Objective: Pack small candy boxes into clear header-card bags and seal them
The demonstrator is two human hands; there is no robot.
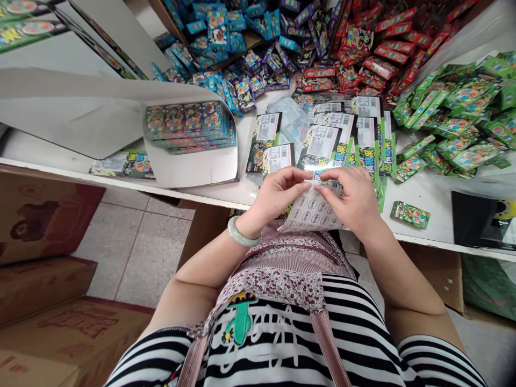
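Note:
Both hands meet at the table's front edge over a white sheet of round printed stickers (312, 210). My left hand (278, 194) pinches the sheet's top edge between thumb and forefinger. From the other side my right hand (355, 196) also pinches at that edge, thumb and forefinger together. Whether a single sticker is between the fingertips is too small to tell. Just beyond the hands lie several flat printed bags (320, 145) with black and green designs and white label panels, overlapping one another.
Heaps of small blue boxes (217, 29), purple boxes (252, 62), red boxes (371, 64) and green boxes (455, 113) fill the back and right. One green box (410, 215) lies alone near the edge. A white carton (189, 166) holds stacked boxes at left. Brown cartons (60, 338) stand on the floor.

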